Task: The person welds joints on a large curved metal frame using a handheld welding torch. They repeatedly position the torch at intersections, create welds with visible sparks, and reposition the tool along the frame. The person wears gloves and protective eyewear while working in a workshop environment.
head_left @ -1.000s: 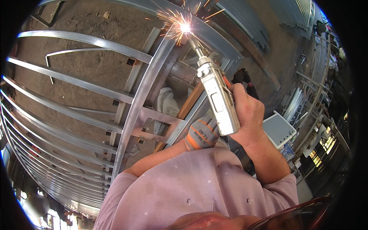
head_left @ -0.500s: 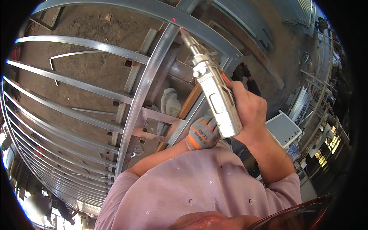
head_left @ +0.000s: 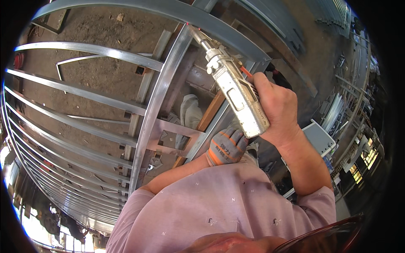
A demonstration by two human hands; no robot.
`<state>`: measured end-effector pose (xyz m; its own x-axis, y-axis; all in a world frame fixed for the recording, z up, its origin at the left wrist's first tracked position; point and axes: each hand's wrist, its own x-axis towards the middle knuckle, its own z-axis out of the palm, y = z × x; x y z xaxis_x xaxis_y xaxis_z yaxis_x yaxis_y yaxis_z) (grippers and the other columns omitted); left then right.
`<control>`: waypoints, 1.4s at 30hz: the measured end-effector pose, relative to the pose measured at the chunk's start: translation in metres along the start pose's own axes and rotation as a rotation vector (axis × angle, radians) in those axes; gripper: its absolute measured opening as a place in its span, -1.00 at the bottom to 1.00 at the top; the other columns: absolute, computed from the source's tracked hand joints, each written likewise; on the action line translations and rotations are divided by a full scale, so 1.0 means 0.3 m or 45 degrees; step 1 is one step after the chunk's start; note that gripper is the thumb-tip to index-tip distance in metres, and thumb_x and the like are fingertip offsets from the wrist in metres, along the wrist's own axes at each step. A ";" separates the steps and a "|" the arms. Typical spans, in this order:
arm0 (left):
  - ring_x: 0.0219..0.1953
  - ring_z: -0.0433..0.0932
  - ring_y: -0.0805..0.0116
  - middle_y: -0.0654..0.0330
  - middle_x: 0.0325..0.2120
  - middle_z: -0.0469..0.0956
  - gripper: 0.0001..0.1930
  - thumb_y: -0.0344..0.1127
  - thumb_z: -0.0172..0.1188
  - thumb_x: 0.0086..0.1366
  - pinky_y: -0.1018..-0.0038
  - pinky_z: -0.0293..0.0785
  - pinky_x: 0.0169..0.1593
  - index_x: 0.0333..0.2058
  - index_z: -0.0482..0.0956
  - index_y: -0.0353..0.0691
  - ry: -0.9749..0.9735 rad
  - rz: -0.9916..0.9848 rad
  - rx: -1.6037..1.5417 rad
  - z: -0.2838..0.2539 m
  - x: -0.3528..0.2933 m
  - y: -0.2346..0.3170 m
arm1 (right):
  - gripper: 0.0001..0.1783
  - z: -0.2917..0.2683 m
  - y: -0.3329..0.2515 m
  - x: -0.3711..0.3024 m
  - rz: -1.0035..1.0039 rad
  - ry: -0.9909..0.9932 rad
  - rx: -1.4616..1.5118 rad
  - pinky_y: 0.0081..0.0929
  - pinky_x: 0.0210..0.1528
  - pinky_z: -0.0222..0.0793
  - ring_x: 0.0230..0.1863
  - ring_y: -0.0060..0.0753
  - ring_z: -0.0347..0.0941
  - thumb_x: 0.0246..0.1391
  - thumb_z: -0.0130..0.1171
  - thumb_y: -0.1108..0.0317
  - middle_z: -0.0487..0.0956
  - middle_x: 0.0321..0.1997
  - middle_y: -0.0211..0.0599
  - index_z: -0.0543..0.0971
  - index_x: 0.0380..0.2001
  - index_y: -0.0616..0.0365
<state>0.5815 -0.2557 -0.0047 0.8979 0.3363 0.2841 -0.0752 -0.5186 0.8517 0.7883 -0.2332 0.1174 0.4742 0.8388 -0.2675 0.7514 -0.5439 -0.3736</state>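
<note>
My bare right hand (head_left: 276,103) is wrapped around a silver handheld laser welding gun (head_left: 236,99), its long body slanting up to the left. The gun's nozzle (head_left: 195,33) is at the corner where a steel upright (head_left: 162,90) meets the curved top rail (head_left: 145,6) of a metal frame. Small red light spots show beside the tip. Near my belly, my left hand (head_left: 228,146) is closed in a grey and orange work glove, below the gun's rear end. Its fingers curl under, so what they hold, if anything, is hidden.
Many parallel steel bars (head_left: 80,87) run left from the upright. A square-holed plate (head_left: 173,137) and a rust-brown strip (head_left: 211,111) lie close by my left hand. At right stands a pale grey box (head_left: 314,141), with bundled metal profiles (head_left: 333,114) beyond it.
My right hand has shifted the welding gun slightly up and left, and its nozzle now sits nearer the corner joint. My gloved left hand stays nearly in place, now less covered by the gun.
</note>
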 end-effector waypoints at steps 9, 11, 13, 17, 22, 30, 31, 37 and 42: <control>-0.29 0.68 0.07 0.04 -0.33 0.68 -0.93 -0.43 0.36 0.24 0.19 0.56 -0.37 -0.30 0.71 -0.26 -0.021 -0.007 0.024 -0.018 0.009 0.008 | -0.58 -0.008 0.007 0.011 -0.009 -0.006 -0.062 -0.13 -0.40 0.52 -0.39 0.11 0.69 0.19 0.47 0.03 0.68 -0.41 -0.10 0.56 -0.19 0.11; -0.28 0.69 0.06 0.04 -0.33 0.67 -0.93 -0.43 0.35 0.25 0.19 0.56 -0.37 -0.29 0.72 -0.26 -0.014 -0.008 0.034 -0.016 0.009 0.010 | -0.57 -0.013 0.009 0.010 -0.016 -0.007 -0.051 -0.12 -0.40 0.52 -0.39 0.12 0.69 0.19 0.47 0.01 0.67 -0.42 -0.10 0.55 -0.20 0.10; -0.27 0.70 0.06 0.04 -0.33 0.67 -0.92 -0.44 0.35 0.25 0.19 0.57 -0.36 -0.28 0.72 -0.26 -0.022 -0.004 0.038 -0.016 0.007 0.009 | -0.57 -0.017 0.015 0.013 -0.028 -0.015 -0.042 -0.12 -0.40 0.52 -0.38 0.12 0.69 0.19 0.47 0.01 0.67 -0.43 -0.09 0.55 -0.19 0.10; -0.25 0.71 0.05 0.05 -0.33 0.67 -0.91 -0.45 0.34 0.25 0.19 0.57 -0.36 -0.27 0.73 -0.26 -0.047 -0.009 0.043 -0.023 0.008 0.011 | -0.57 -0.022 0.024 0.022 -0.058 -0.007 -0.032 -0.11 -0.39 0.52 -0.38 0.13 0.69 0.18 0.47 0.02 0.67 -0.43 -0.09 0.56 -0.17 0.11; -0.28 0.70 0.07 0.06 -0.35 0.66 -0.91 -0.45 0.35 0.24 0.21 0.57 -0.37 -0.27 0.73 -0.26 -0.025 0.006 0.025 -0.022 0.013 0.006 | -0.58 -0.026 0.035 0.027 -0.081 0.008 -0.014 -0.11 -0.39 0.52 -0.38 0.13 0.69 0.18 0.47 0.03 0.68 -0.42 -0.10 0.57 -0.16 0.11; -0.36 0.65 0.14 0.09 -0.40 0.65 -0.95 -0.47 0.38 0.22 0.23 0.49 -0.43 -0.33 0.70 -0.24 -0.043 -0.029 0.052 -0.012 0.009 0.010 | -0.57 -0.032 0.046 0.026 -0.062 -0.034 -0.068 -0.11 -0.37 0.53 -0.36 0.15 0.69 0.16 0.47 0.04 0.70 -0.39 -0.08 0.57 -0.16 0.12; -0.37 0.64 0.14 0.09 -0.40 0.66 -0.95 -0.47 0.38 0.22 0.24 0.48 -0.44 -0.33 0.70 -0.24 -0.034 -0.022 0.054 -0.018 0.012 0.012 | -0.57 -0.033 0.046 0.028 -0.067 -0.034 -0.083 -0.11 -0.37 0.53 -0.36 0.15 0.69 0.15 0.47 0.04 0.70 -0.38 -0.07 0.57 -0.16 0.12; -0.35 0.65 0.13 0.07 -0.37 0.67 -0.94 -0.46 0.39 0.21 0.25 0.48 -0.44 -0.33 0.70 -0.24 -0.029 -0.009 0.047 -0.028 0.022 0.012 | -0.58 -0.032 0.042 0.016 -0.065 -0.018 -0.066 -0.11 -0.35 0.54 -0.33 0.16 0.69 0.13 0.48 0.07 0.70 -0.36 -0.07 0.58 -0.15 0.12; -0.37 0.66 0.12 0.06 -0.38 0.68 -0.95 -0.45 0.39 0.21 0.24 0.51 -0.43 -0.35 0.70 -0.24 -0.014 -0.018 0.037 -0.029 0.024 0.012 | -0.58 -0.032 0.034 0.018 -0.087 -0.020 -0.013 -0.12 -0.35 0.53 -0.34 0.15 0.68 0.13 0.48 0.08 0.69 -0.36 -0.08 0.58 -0.15 0.12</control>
<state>0.5839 -0.2484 0.0043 0.9034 0.3352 0.2674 -0.0503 -0.5364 0.8424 0.8031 -0.2339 0.1207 0.4142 0.8734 -0.2559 0.7864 -0.4850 -0.3825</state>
